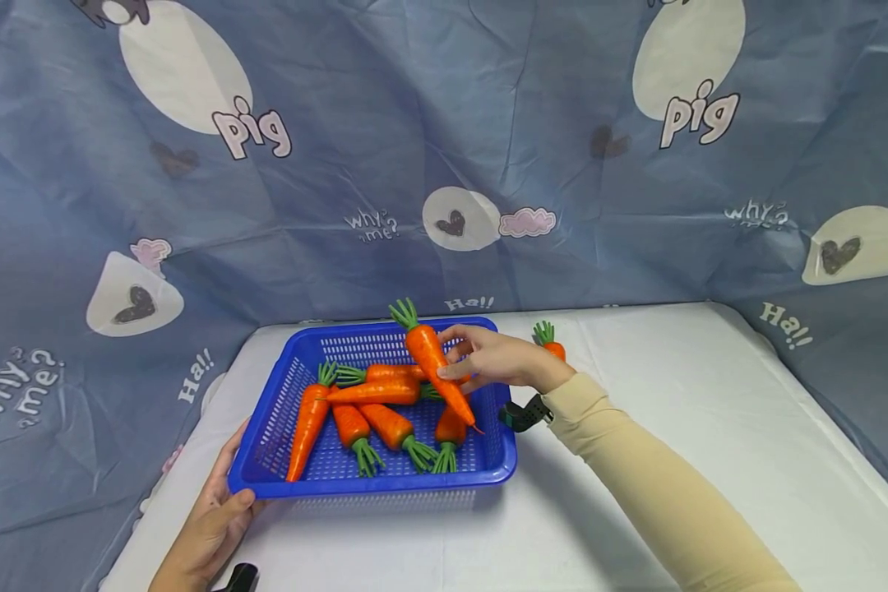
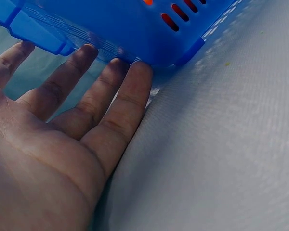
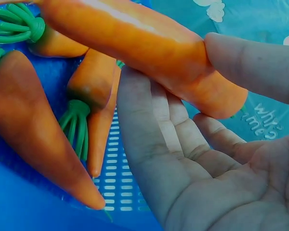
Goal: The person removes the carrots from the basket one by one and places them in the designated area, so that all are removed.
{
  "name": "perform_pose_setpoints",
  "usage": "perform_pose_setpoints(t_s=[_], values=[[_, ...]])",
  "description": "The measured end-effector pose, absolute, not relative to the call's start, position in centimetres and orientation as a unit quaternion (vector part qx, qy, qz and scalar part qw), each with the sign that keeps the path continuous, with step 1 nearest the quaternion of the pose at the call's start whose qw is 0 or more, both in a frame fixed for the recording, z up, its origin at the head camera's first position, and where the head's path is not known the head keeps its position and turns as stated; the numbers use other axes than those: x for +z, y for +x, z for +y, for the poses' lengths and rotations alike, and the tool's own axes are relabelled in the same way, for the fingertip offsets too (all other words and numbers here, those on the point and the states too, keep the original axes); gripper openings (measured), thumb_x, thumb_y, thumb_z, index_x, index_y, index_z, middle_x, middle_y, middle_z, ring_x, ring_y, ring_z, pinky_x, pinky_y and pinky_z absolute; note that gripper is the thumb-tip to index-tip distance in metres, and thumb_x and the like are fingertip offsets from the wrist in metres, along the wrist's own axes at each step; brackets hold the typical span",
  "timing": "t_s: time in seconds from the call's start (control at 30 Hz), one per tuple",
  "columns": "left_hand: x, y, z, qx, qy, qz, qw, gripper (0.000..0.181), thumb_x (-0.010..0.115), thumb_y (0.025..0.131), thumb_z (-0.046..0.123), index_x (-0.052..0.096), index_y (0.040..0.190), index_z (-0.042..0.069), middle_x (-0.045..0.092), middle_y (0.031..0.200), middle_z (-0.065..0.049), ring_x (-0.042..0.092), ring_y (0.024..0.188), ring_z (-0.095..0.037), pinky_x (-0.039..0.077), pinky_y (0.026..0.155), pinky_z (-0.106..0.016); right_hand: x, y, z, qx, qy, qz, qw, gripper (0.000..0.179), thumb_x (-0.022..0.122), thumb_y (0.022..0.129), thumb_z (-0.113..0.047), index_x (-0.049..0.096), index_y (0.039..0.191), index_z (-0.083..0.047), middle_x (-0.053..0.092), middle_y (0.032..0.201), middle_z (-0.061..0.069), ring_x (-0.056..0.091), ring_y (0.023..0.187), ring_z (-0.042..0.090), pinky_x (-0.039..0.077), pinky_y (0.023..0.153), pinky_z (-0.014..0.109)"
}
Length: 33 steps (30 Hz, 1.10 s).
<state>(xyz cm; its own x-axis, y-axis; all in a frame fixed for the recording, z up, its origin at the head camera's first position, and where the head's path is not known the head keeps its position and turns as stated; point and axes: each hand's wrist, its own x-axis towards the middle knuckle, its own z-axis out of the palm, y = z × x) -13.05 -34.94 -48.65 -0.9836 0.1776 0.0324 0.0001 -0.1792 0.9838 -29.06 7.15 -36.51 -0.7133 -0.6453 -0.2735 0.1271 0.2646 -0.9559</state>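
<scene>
Blue basket [image 1: 373, 487] holds carrots [image 1: 309, 429], right hand [image 1: 488, 358] pinching another carrot [image 1: 427, 352], left hand [image 1: 210, 520] straight-fingered alongside.

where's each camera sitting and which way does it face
Head: worn on the head, facing forward and down at the blue basket of carrots; left hand, right hand and tan sleeve show.
Left wrist: worn there, facing the basket's outside; left hand's palm and fingers show.
Right wrist: worn there, facing the held carrot and basket's inside; right hand's palm, fingers and thumb show.
Head and right wrist share the held carrot.
</scene>
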Motion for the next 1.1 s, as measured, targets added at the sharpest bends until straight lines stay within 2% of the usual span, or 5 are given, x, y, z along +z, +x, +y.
perform_pose_setpoints(t_s=[0.37, 0.67, 0.87, 1.1], values=[[-48.7, -13.2, -34.6, 0.766, 0.071, 0.636, 0.057, 0.075, 0.049, 0.114, 0.010, 0.009, 0.172, 0.035, 0.037, 0.162, 0.018, 0.058, 0.138, 0.000, 0.056, 0.108, -0.024, -36.7, -29.5, 8.3, -0.595, -0.165, 0.721, 0.315, 0.059, 0.068, 0.102, -0.005, 0.040, 0.154, -0.003, 0.057, 0.117, 0.013, 0.070, 0.096, 0.019, 0.066, 0.091, 0.040], [-49.1, -13.3, -35.1, 0.771, 0.085, 0.629, 0.051, 0.076, 0.050, 0.113, 0.007, 0.012, 0.172, 0.035, 0.042, 0.161, 0.020, 0.060, 0.138, -0.002, 0.057, 0.107, -0.025, -36.5, -29.8, 9.2, -0.595, -0.156, 0.726, 0.307, 0.060, 0.068, 0.102, -0.004, 0.039, 0.154, -0.003, 0.056, 0.115, 0.011, 0.068, 0.098, 0.020, 0.065, 0.096, 0.045], [-49.1, -13.2, -35.1, 0.767, 0.084, 0.633, 0.055, 0.075, 0.049, 0.114, 0.008, 0.010, 0.172, 0.035, 0.039, 0.162, 0.020, 0.058, 0.138, 0.000, 0.056, 0.108, -0.024, -36.4, -29.9, 10.2, -0.604, -0.151, 0.722, 0.301, 0.060, 0.066, 0.104, -0.006, 0.037, 0.156, -0.002, 0.058, 0.117, 0.011, 0.068, 0.102, 0.019, 0.063, 0.101, 0.049], [-48.9, -13.1, -35.1, 0.766, 0.086, 0.635, 0.059, 0.075, 0.048, 0.114, 0.007, 0.010, 0.172, 0.035, 0.040, 0.162, 0.020, 0.059, 0.138, 0.000, 0.056, 0.108, -0.024, -36.4, -29.9, 11.6, -0.613, -0.140, 0.721, 0.291, 0.061, 0.064, 0.105, -0.009, 0.033, 0.157, -0.002, 0.055, 0.115, 0.009, 0.064, 0.104, 0.019, 0.063, 0.101, 0.044]])
